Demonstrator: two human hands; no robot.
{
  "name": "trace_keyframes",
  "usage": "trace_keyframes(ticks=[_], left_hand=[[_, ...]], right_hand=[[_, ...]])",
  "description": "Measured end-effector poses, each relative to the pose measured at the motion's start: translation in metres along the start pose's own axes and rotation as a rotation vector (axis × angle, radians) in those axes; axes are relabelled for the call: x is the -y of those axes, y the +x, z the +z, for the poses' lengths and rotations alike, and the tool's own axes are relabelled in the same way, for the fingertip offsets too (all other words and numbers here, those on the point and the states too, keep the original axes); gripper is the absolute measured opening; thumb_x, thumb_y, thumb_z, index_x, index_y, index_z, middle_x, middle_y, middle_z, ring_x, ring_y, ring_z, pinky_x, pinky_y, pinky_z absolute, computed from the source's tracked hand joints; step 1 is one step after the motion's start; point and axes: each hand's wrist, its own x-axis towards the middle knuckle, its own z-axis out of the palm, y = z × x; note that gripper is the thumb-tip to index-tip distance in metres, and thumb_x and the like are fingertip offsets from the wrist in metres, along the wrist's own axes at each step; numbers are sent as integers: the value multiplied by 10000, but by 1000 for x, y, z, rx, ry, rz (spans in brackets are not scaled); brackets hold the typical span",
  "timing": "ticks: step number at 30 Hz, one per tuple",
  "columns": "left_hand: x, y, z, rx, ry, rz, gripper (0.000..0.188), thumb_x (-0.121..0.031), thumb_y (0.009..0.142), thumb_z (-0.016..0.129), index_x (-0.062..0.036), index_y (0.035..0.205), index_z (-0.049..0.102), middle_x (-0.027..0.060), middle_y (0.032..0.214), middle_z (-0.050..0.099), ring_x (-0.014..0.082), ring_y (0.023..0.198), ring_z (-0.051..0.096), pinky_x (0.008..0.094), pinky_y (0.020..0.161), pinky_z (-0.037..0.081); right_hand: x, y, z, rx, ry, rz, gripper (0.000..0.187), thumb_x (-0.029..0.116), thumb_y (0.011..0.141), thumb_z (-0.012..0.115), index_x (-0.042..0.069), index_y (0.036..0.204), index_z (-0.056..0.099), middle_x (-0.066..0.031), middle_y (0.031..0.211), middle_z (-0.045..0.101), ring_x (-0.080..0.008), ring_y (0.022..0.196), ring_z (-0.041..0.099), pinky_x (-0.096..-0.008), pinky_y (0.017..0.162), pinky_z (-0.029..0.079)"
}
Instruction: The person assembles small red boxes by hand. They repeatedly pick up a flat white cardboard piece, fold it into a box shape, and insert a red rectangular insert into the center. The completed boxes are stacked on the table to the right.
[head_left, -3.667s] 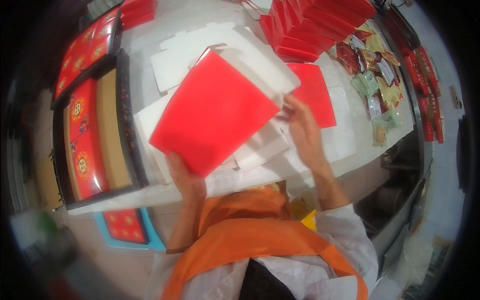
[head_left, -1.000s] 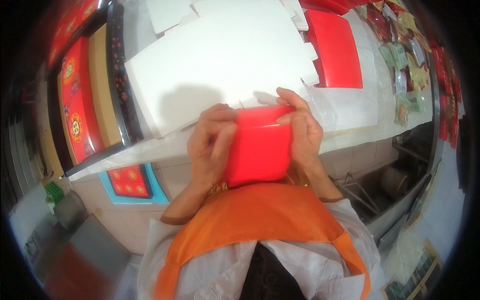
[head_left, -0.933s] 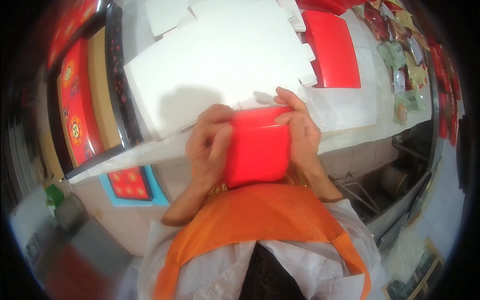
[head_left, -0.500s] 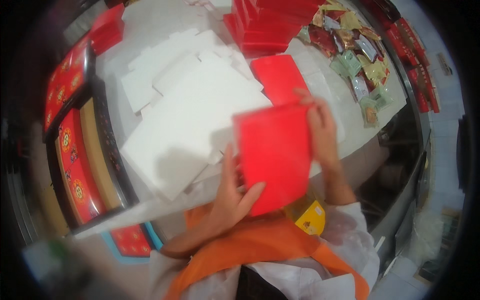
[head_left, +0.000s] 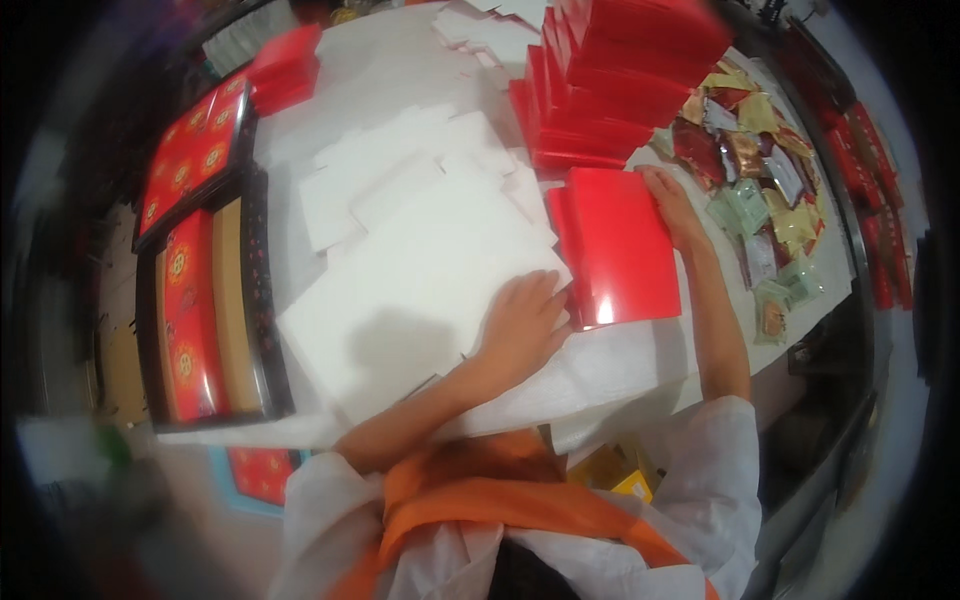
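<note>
Trays with dark rims [head_left: 262, 290] stand at the far left, holding red printed boxes [head_left: 190, 325]. Right of them, white card sheets [head_left: 430, 255] overlap in a loose spread on the pale table cover [head_left: 510, 405]. The left hand [head_left: 522, 322] lies over their right edge, back upward, fingers gently bent and pointing forward; nothing shows in its grasp.

Just to its right lies the glossy red piece [head_left: 628, 250], flat on another red piece [head_left: 563, 235] that shows along its left side. Whether the left hand touches either, I cannot tell. The upper piece's long axis runs away from the body, its far end slanting slightly left. A tall red stack [head_left: 600, 105] rises just beyond it. The right hand [head_left: 672, 205] is the nearer one, its curled fingers against the far part of the right edge; whether they pinch it or merely press is hidden. From this hand, the piece extends leftward and back toward the body. Wrapped packets [head_left: 750, 155] heap farther right.
</note>
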Motion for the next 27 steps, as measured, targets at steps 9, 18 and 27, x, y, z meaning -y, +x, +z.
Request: trace_keyframes(ticks=[9,18,27], left_hand=[[-10,-4,-17,46,-123,-56,592,-249,699,644,32,1169,416,199,1215,408,336,1156,358,422,992,251],[43,-185,-94,-449,478,-761,629,-84,724,645,20,1259,333,213,1226,406,333,1141,399,403,958,322],[90,-204,-111,-555,-15,-938,371,-59,850,426,28,1209,388,230,807,552,341,761,567,402,657,452]], right_hand=[[21,-30,6,-119,-356,-284,433,287,887,469,-10,1199,427,-105,1170,475,-172,1077,444,-282,920,338],[30,-180,71,-94,-552,-531,335,80,861,454,-14,1182,432,-152,1240,436,-260,1171,400,-356,974,304],[31,-126,192,70,-1242,-548,416,148,840,510,34,1223,393,-187,1301,349,-336,1201,323,-444,966,285]])
